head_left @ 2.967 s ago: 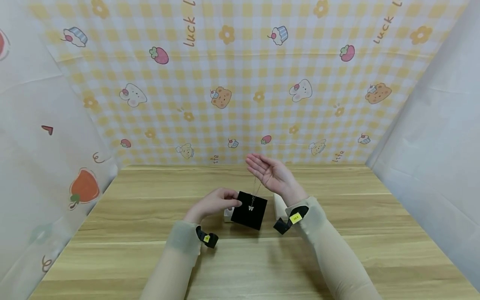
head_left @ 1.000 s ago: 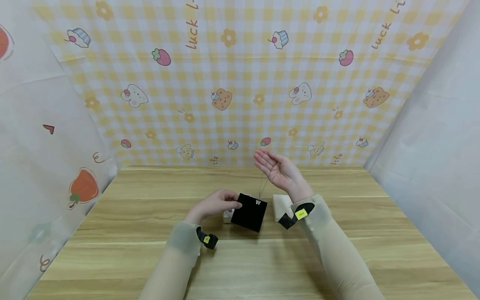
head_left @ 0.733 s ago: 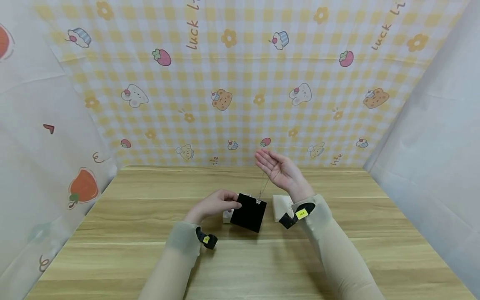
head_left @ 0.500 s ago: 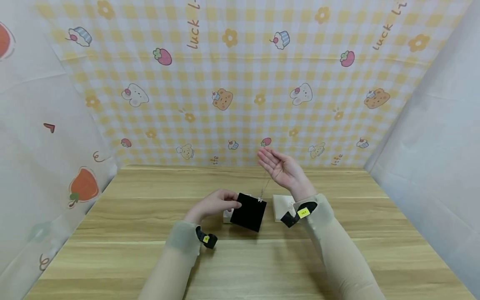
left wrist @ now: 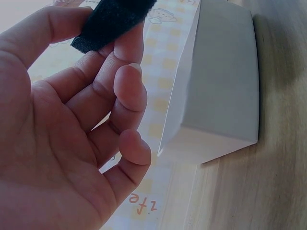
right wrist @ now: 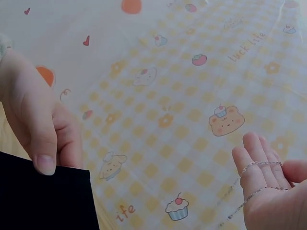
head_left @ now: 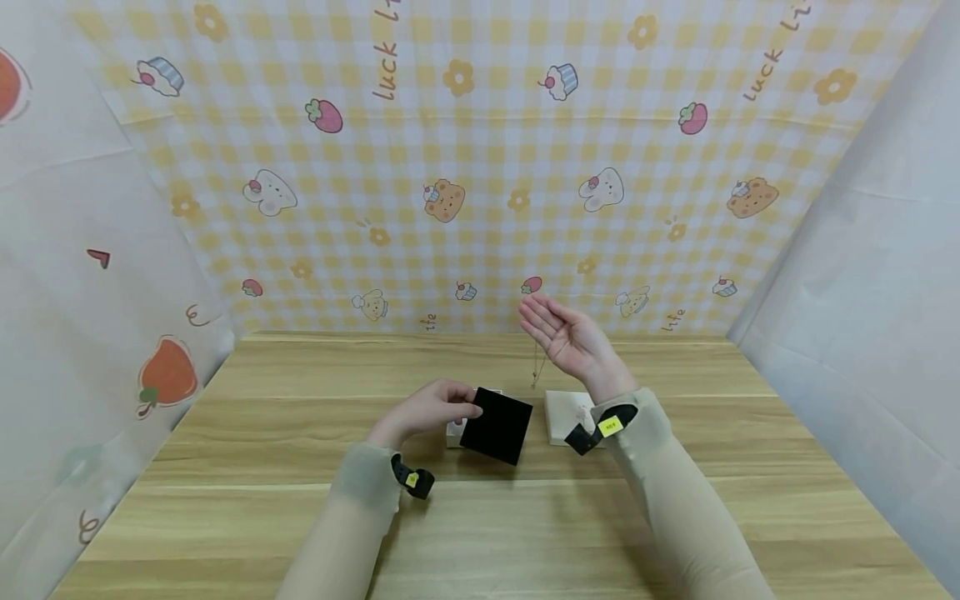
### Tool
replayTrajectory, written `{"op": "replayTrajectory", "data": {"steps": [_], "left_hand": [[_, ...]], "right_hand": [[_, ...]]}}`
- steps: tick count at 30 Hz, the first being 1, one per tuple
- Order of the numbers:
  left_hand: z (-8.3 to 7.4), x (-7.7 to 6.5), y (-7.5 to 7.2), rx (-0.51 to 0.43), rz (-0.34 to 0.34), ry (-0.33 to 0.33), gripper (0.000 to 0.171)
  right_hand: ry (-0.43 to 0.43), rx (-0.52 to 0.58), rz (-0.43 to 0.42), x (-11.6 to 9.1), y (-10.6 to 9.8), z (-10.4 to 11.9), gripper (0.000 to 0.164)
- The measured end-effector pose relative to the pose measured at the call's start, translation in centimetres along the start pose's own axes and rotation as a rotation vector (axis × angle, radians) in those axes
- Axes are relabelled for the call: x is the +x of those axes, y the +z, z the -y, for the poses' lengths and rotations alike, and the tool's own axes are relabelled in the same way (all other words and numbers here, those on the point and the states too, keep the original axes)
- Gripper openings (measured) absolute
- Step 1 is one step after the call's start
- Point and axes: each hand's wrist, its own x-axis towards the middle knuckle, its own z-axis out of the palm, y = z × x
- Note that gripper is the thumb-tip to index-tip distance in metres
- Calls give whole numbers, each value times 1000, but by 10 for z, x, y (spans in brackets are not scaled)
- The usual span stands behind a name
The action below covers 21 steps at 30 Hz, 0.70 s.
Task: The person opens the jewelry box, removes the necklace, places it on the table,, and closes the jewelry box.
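My left hand (head_left: 427, 410) pinches a square black foam jewelry pad (head_left: 498, 427) at its upper left corner, between thumb and fingers. In the left wrist view the pad (left wrist: 115, 21) shows as a thick dark edge. My right hand (head_left: 573, 342) is raised, palm up, with its fingers nearly straight. A thin necklace (head_left: 535, 367) hangs from it beyond the pad. The right wrist view shows the necklace chain (right wrist: 261, 164) draped in two strands across the fingers. The butterfly pendant cannot be made out clearly now.
A small white box (head_left: 454, 435) stands partly hidden behind the pad; its wall (left wrist: 220, 72) shows close to my left hand. Another flat white box piece (head_left: 561, 415) lies below my right wrist. A patterned cloth (head_left: 480, 167) backs the wooden table (head_left: 480, 533).
My right hand has moved up and to the right, drawing the necklace along. The pendant has slid up across the black pad and off its far edge. My left hand stays nearly still.
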Motion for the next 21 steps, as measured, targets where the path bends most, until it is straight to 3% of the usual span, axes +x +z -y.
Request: {"op": "replayTrajectory", "data": {"steps": [21], "left_hand": [[2,1,-1,4,13,13,24]], "right_hand": [[-1,-6,4,2,-5,-2,28]]}}
